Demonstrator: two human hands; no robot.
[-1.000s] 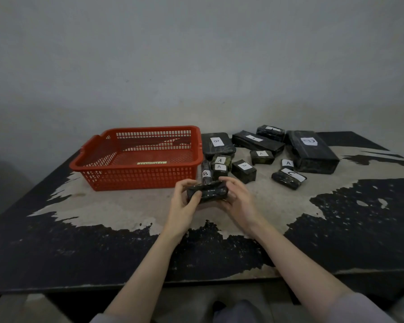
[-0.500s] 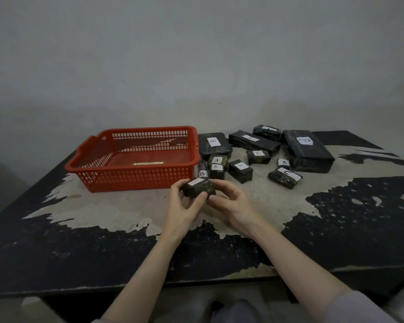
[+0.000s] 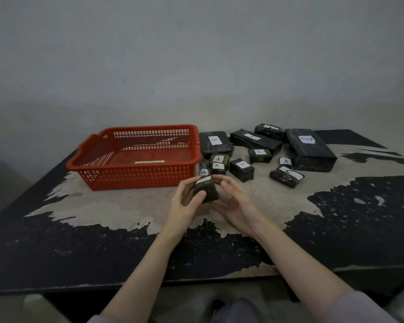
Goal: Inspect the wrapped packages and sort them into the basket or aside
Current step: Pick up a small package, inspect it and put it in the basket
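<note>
A small black wrapped package [image 3: 207, 191] with a white label on its top end stands upright in my left hand [image 3: 184, 203], thumb across its front. My right hand [image 3: 233, 201] is beside it on the right, fingers spread, touching or nearly touching its side. The red plastic basket [image 3: 135, 176] sits just behind and left of the hands, with no package visible inside. Several more black wrapped packages with lettered labels lie behind: a B package [image 3: 203, 170], small A packages [image 3: 241, 169], a flat B package [image 3: 216, 143], a C package [image 3: 287, 176] and a large D box [image 3: 309, 150].
The worn table [image 3: 117, 208] has peeling black paint and a pale bare patch in the middle. A plain wall stands right behind the table. The table's front edge lies close to my body.
The package went from lying sideways between both hands to standing on end in my left hand. My right hand's fingers have loosened and spread beside it.
</note>
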